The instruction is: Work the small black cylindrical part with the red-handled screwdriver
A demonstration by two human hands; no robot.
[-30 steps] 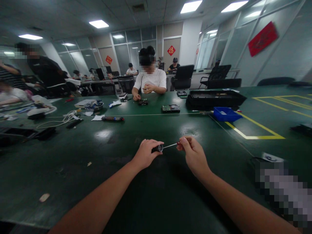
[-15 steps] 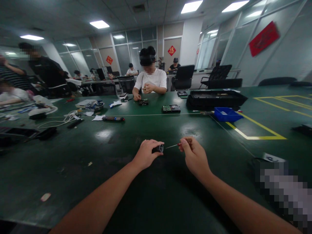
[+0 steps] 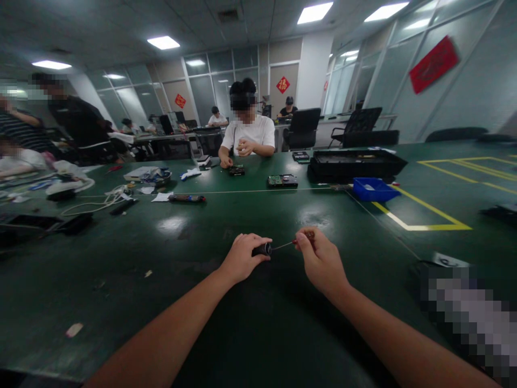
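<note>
My left hand is closed round a small black cylinder, whose round end faces right. What kind of part it is I cannot make out. In my right hand is a thin screwdriver with a reddish handle, mostly covered by the fingers. Its metal shaft points left, and the tip meets the cylinder's end face; whether it sits inside cannot be seen. Both hands are just above the green table.
Beyond my hands lie a dark pen-shaped tool, an opened hard drive, a blue bin and a long black tray. A co-worker sits opposite. Cables lie at left; a blurred-out object is near right.
The screwdriver has moved left, closing the small gap between its tip and the cylinder's end. My left hand keeps its hold on the cylinder, and the view has shifted slightly.
</note>
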